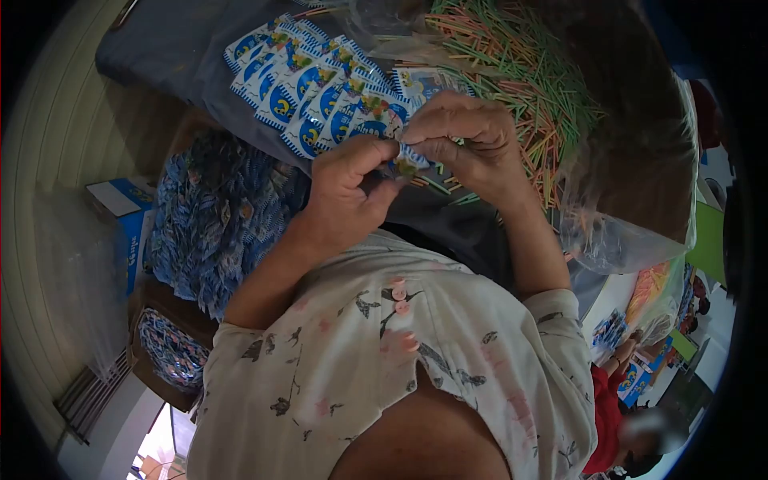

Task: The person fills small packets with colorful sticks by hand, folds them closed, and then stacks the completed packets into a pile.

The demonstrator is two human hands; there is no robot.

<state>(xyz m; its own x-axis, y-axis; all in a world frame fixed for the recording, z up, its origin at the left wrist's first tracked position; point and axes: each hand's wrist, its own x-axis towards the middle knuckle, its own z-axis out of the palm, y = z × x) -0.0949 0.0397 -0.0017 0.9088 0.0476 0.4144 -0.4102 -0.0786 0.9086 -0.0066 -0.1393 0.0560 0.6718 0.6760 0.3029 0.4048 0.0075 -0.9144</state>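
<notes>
My left hand (352, 176) is pinched at one edge of a small blue-and-white sachet (410, 162) in front of my chest. Thumb and fingertips of my right hand (472, 140) close on the sachet's other side, so the two hands nearly meet; the fingers cover most of it. Just beyond them, printed blue-and-white sachets (320, 92) lie in overlapping rows on a dark cloth. Behind my right hand spreads a heap of thin green, orange and yellow sticks (520, 80), with a few loose ones near my fingers.
A carton at my left holds a heap of blue sachets (224, 216); a smaller box (168, 392) with more stands below. Clear plastic (596, 236) hangs beside a brown cardboard box (640, 160) on the right. A person in red (606, 412) is at the lower right.
</notes>
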